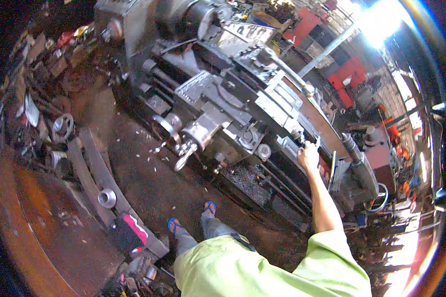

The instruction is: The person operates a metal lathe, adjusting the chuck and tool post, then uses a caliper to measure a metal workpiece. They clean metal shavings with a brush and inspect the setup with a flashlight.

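Note:
A large metal lathe (243, 111) runs diagonally across the view, from its headstock (134, 37) and round chuck (197, 21) at the top left down to the right. My right hand (308, 156) reaches out to the bed's right part, its fingers closed. Whatever they grip is small and pale, next to a light metal block (278, 105), and I cannot make it out. To the left, apart from my hand, the carriage (205, 96) carries a round handwheel (166, 127) and a shiny crank handle (187, 155). My left hand is out of view.
Metal shavings (248, 182) fill the tray under the bed. On the left lie long curved beams (95, 166) with a metal ring (107, 198) on them, beside heaped scrap (59, 69). A white-rimmed wheel (380, 199) stands at right. My sandalled feet (209, 208) are on the floor.

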`<state>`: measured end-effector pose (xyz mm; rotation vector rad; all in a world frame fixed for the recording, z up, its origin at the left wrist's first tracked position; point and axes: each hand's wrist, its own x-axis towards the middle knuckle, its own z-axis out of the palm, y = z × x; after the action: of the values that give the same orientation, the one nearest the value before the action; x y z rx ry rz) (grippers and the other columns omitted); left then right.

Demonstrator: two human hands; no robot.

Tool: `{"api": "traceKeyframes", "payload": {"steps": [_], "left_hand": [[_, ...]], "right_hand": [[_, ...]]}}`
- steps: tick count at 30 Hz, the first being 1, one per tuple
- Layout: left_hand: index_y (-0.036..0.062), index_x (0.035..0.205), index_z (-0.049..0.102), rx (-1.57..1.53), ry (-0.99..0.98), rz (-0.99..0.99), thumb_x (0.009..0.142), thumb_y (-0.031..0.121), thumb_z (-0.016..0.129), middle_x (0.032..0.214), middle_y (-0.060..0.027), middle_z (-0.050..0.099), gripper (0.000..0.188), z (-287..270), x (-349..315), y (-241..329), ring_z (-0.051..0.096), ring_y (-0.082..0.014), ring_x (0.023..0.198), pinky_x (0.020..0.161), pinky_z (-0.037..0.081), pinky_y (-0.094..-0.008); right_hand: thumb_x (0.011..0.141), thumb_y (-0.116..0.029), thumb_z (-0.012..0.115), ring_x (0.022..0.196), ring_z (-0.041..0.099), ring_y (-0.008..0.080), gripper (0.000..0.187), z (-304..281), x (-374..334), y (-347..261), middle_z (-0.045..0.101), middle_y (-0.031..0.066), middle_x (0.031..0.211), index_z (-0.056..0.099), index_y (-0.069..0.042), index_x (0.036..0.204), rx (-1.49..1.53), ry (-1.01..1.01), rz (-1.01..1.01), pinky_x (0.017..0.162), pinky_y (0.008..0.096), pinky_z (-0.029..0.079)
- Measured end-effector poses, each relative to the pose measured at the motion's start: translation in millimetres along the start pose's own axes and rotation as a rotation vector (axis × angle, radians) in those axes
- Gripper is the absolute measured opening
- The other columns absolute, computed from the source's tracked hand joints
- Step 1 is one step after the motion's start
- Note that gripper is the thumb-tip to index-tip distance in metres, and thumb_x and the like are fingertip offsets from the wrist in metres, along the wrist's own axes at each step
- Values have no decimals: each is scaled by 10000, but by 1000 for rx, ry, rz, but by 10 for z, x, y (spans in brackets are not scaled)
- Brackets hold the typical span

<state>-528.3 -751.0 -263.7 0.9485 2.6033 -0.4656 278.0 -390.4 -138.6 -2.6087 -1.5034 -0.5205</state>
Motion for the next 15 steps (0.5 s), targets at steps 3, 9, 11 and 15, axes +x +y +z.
{"api": "traceKeyframes", "payload": {"steps": [3,9,11,15], "left_hand": [[62,1267,638,-201,173,223,936,351,593,1100,-218,670,442,-186,21,588,641,-420,996,811,522,-544],[-31,1092,632,-958,281,411,931,135,657,1051,-173,677,233,-1085,336,2836,642,-285,951,859,486,-393],[-27,1042,646,-1167,200,773,952,109,640,1006,-104,671,163,-1722,202,3744,623,-214,926,855,485,-364],[-16,1021,661,-1324,127,1201,922,36,656,1013,-70,670,112,-2820,-585,5302,612,-145,937,866,485,-289]], "right_hand": [[824,-234,661,974,640,397,313,-102,98,-10,631,218,1007,597,-20,1042,69,-48,-50,872,476,514],[806,-304,717,888,690,392,322,-247,389,139,689,268,894,723,9,882,318,-392,-99,820,479,531],[806,-235,716,810,674,393,232,-127,283,92,675,238,846,685,-9,851,303,-277,-116,725,478,530],[745,-114,712,714,645,359,116,260,8,-39,626,142,769,625,-84,816,197,97,-60,649,470,513]]}}
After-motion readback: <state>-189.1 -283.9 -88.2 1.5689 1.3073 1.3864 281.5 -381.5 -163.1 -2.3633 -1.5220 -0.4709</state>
